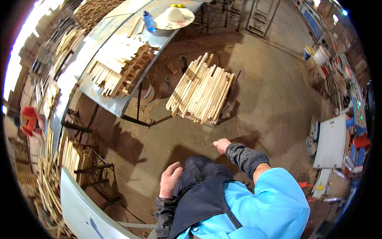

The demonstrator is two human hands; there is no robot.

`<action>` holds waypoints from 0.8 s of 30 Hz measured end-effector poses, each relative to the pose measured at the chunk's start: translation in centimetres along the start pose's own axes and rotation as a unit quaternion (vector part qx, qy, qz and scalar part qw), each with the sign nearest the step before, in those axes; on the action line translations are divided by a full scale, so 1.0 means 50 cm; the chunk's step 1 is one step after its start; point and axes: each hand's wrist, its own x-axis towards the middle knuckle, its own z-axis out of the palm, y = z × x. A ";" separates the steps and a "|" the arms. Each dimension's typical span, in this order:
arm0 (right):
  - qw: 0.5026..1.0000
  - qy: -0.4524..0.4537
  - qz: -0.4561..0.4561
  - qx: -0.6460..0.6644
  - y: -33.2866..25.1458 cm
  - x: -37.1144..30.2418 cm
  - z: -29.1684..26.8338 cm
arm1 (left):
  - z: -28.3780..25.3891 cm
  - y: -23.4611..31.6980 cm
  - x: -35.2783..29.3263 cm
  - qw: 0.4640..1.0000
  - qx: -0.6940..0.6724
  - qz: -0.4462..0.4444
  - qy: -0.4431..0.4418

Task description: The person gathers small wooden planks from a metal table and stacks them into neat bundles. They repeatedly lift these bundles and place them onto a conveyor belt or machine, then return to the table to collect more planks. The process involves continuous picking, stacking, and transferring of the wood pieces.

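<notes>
My left hand hangs beside the dark apron, its fingers parted and nothing visible in them. In front of my body, my right hand is held out with the fingers curled in, and no object shows in it. Both forearms wear dark sleeve covers. Ahead of my right hand, and apart from it, lies a stack of pale wooden strips on a low stand, mostly hidden beneath them. The strips lie side by side with uneven ends.
A long metal-topped table at the left carries more wooden strips, a blue bottle and a straw hat. A pale panel curves along the lower left. Machine equipment and buckets line the right. Someone in red is far left.
</notes>
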 end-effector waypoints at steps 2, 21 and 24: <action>0.792 -0.056 0.283 0.538 -0.011 -0.046 0.047 | 0.025 0.031 0.071 0.991 -0.071 -0.023 -0.111; 0.758 0.260 0.444 0.402 -0.118 0.220 -0.216 | -0.058 0.089 0.984 0.979 0.172 0.022 -0.105; 0.753 0.320 0.460 0.344 -0.070 0.307 -0.301 | 0.006 0.035 1.164 0.977 0.191 0.075 -0.066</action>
